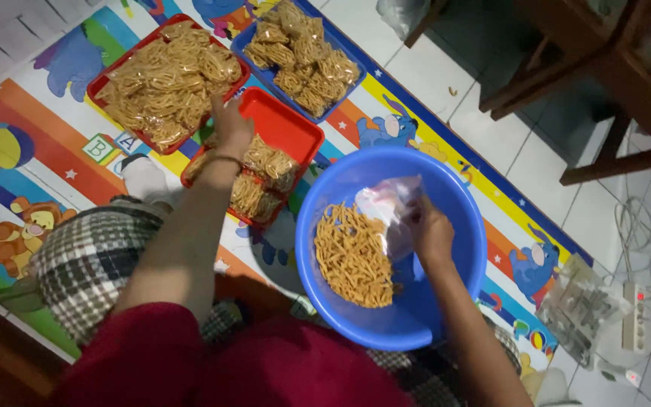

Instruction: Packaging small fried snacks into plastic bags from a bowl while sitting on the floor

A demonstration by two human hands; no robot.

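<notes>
- Colourful play mat (32, 128) with cartoon animals covers the left and middle of the frame, lying on white floor tiles (566, 203); dark wooden furniture legs (604, 83) stand at upper right.
- Left hand (229, 126), just left of centre near the top, reaches over the small red tray (284, 120) — its fingers curl downward, but I cannot tell whether they grip anything.
- Bagged snack sticks (265, 169) lie in that tray, just below the hand.
- Right hand (429, 230), right of centre, is closed on a clear plastic bag (389, 207) held inside the blue basin (416, 316).
- Loose fried snack sticks (352, 256) are heaped in the basin's left half, touching the bag's lower edge.
- Large red tray (99, 87) at upper left and a blue tray (246, 38) at top centre are both piled with filled packets.
- Stack of empty clear bags (582, 309) sits at lower right of the frame, near a white power strip (634, 316) and cables on the tiles.
</notes>
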